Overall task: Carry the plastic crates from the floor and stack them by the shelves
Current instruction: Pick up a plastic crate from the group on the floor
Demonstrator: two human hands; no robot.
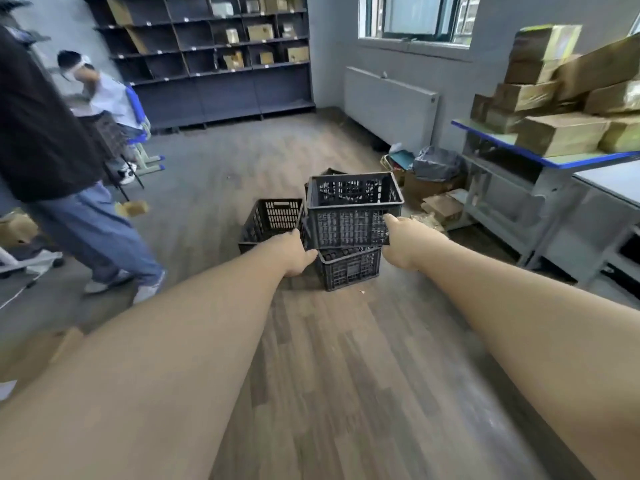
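Note:
A black slatted plastic crate is held up between both my hands, just above a second black crate that rests on the wooden floor. My left hand grips its lower left edge and my right hand grips its right side. A third black crate stands on the floor to the left, and part of another shows behind the lifted one. The dark shelves line the far wall.
A person in a dark top and blue trousers stands close on the left; another person sits further back by a blue chair. A table piled with cardboard boxes is on the right. A radiator and floor clutter lie behind the crates.

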